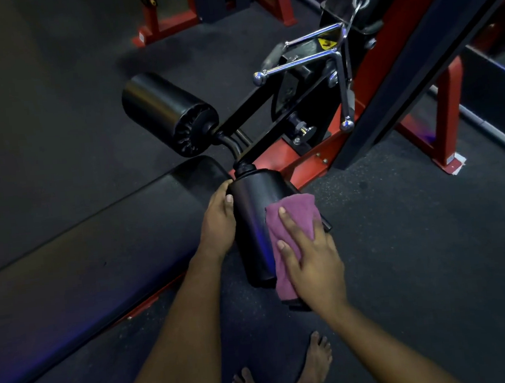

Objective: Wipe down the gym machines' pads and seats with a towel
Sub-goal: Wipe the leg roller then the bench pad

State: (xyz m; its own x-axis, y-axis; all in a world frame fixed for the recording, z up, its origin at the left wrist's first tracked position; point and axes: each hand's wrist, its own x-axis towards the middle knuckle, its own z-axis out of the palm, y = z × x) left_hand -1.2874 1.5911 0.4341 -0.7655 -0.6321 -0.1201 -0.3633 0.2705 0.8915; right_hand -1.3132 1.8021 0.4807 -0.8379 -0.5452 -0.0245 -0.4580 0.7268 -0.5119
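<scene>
1. The left hand [217,222] wraps around the roller pad [249,222] near its 12 o'clock end.
2. The right hand [312,265], fingers straight, presses the towel [296,215] against the pad's 3 o'clock flank.
3. The pad's long axis runs 12 to 6 o'clock, free end at 6.
4. The bench [99,266] lies just beside at 9 o'clock, with open floor [418,253] at 3.

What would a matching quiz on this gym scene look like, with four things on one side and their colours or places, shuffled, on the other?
Things:
1. towel
2. near roller pad
3. machine frame
4. handle bar

Descriptions:
A. shiny chrome
B. black, held at its end by the left hand
C. red
D. purple, pressed on the pad under the right hand

Pairs: 1-D, 2-B, 3-C, 4-A.
</scene>
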